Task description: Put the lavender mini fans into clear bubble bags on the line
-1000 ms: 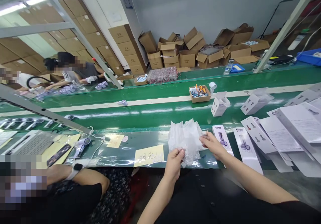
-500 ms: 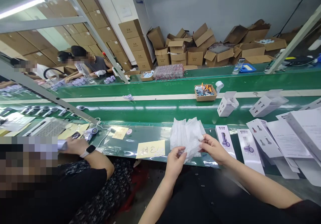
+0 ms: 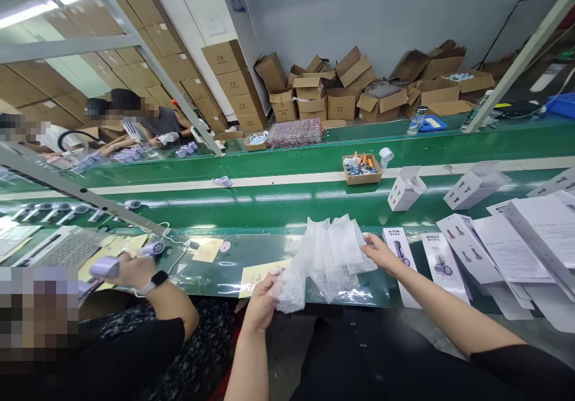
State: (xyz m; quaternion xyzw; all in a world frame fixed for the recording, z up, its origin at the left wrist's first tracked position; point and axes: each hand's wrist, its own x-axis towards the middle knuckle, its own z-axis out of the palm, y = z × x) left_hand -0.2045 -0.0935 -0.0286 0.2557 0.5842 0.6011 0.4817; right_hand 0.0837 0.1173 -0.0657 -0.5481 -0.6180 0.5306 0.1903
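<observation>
Left hand pinching a bubble-wrap pouch beside the fanned pouches at the near edge of the surface, right hand touching their right side, grip unclear; clinging layers could drag the fanned pouches askew.

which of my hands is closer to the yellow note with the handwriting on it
Left. Your left hand, holding a translucent bag, is beside the yellow note; your right hand is farther off, beyond the bag pile.
</observation>
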